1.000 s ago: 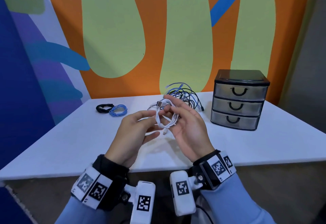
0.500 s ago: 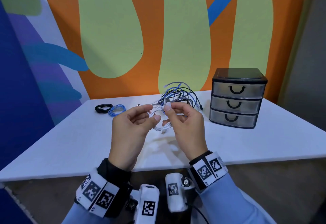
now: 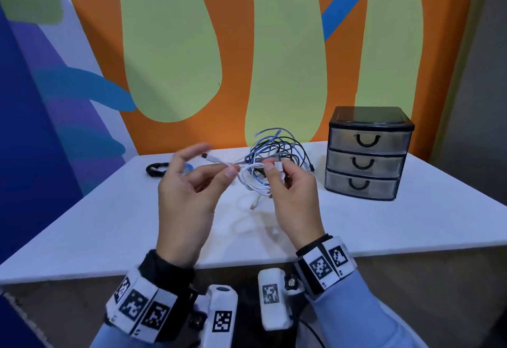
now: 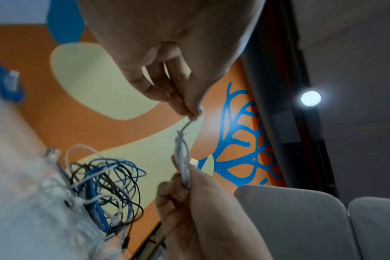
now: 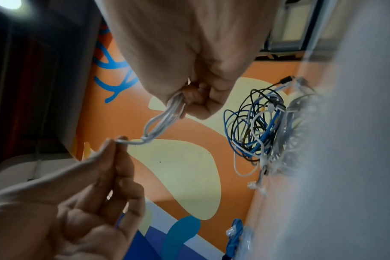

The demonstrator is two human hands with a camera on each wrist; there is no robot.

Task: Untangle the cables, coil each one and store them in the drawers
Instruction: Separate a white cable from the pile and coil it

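My right hand (image 3: 274, 168) grips a small coil of white cable (image 3: 253, 183) in the air above the table; one plug dangles below it. My left hand (image 3: 228, 168) pinches the free end of the same white cable (image 4: 182, 140), drawn out to the left of the coil, with the other fingers spread. In the right wrist view the coil (image 5: 167, 117) runs from the right hand (image 5: 189, 98) down to the left hand's fingertips (image 5: 114, 142). A tangle of blue, black and white cables (image 3: 279, 150) lies behind the hands. The three-drawer unit (image 3: 367, 153) stands at the right, all drawers closed.
A black coiled cable (image 3: 155, 168) and a blue coiled cable (image 3: 188, 168), half hidden by my left hand, lie at the far left of the white table (image 3: 109, 210). A painted wall rises behind the table. The near table edge runs just under my wrists.
Both hands have risen slightly. The left hand has drawn the white cable's free end out to the left and spread its fingers. The right hand has shifted its hold on the coil.
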